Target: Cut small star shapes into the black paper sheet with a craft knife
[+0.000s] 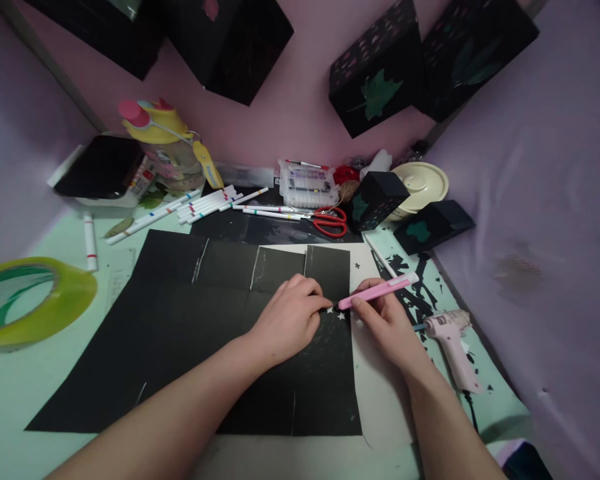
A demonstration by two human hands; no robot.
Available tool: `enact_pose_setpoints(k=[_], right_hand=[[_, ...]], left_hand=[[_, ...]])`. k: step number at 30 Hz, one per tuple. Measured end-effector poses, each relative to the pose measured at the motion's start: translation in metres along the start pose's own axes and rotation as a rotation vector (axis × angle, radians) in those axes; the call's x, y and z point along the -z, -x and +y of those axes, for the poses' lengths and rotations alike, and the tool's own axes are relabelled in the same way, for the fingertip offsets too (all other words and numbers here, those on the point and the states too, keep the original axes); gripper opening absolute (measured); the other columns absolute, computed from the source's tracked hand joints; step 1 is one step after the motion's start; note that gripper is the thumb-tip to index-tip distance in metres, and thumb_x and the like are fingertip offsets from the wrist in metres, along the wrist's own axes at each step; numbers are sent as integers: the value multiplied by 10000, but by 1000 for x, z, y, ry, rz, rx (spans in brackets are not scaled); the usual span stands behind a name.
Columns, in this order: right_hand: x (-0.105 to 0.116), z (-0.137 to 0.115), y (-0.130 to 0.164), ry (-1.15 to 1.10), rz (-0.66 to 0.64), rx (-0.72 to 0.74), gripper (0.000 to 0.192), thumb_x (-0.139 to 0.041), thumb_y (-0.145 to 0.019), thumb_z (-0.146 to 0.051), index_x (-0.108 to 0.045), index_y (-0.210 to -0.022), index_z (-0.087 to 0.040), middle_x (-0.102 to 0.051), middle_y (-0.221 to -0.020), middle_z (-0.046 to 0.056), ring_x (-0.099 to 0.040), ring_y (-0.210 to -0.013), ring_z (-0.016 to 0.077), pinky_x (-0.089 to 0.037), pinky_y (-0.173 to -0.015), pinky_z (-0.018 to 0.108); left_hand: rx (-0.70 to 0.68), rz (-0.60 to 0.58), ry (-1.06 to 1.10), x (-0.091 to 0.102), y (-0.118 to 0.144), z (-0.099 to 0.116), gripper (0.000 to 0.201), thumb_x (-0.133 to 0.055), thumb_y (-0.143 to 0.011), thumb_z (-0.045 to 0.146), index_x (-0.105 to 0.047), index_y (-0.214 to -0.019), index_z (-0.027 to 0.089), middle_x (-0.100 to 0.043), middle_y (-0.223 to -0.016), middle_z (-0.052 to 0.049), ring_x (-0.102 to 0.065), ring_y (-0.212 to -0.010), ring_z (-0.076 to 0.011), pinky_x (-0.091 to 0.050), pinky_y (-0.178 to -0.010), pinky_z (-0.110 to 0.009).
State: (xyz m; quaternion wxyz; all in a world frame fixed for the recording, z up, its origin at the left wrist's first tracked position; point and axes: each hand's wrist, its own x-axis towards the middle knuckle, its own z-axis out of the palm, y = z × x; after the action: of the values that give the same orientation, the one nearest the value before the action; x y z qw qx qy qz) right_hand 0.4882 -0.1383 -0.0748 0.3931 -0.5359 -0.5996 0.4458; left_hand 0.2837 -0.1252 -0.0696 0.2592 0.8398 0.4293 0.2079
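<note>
Black paper [195,333] lies flat on table [10,393]. I see left hand [287,320] fingers pressing it beside the star cutouts; right hand [387,320] closed around pink knife [377,291]. Paper looks thin, floppy, tearable: pin near the cut.

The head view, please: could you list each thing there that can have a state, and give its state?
Left hand: pressed on the black paper.
Right hand: gripping the pink craft knife.
Pink craft knife: tip at the paper, beside small star cut-outs.
Black paper: flat, creased into panels.
Scissors: lying closed.
Glue gun: lying on its side.
Tape roll: lying flat.
Bottle: upright, capped.
</note>
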Motion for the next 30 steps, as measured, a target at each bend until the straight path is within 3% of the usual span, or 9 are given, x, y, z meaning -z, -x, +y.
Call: enact_pose_setpoints(k=[3, 11, 20, 30], right_hand=[[0, 0, 0, 23, -8, 5, 116, -536, -924, -318, -523, -868, -217, -491, -844, -3, -482, -715, 142, -399, -650, 276], [-1, -6, 1, 38, -7, 17, 62, -540, -896, -260, -514, -875, -209, -505, -811, -7, -508, -689, 138, -398, -626, 272], [0, -4, -2, 41, 167, -53, 57, -559, -820, -180, -517, -795, -210, -527, -703, -39, -503, -595, 107, -387, -552, 229], [-3, -6, -3, 43, 114, -57, 67, -590, -834, -257, -587, -820, -192, -565, -723, -15, -515, -592, 120, -392, -548, 239]], left_hand=[[9, 17, 12, -1, 0, -1, 392, -462, -823, 41, -642, -1139, 188, -609, -998, -46, -489, -992, -207, -438, -892, -368], [12, 1, -19, -3, 1, -1, 371, -458, -834, 57, -641, -1123, 201, -591, -1008, -48, -482, -994, -207, -430, -885, -365], [-46, -51, -95, -2, 2, -1, 374, -466, -849, 78, -656, -1104, 275, -541, -1003, -39, -453, -984, -217, -403, -829, -366], [34, 7, -36, -1, 0, -1, 259, -416, -837, 30, -578, -979, 172, -564, -987, -50, -452, -970, -205, -431, -860, -344]])
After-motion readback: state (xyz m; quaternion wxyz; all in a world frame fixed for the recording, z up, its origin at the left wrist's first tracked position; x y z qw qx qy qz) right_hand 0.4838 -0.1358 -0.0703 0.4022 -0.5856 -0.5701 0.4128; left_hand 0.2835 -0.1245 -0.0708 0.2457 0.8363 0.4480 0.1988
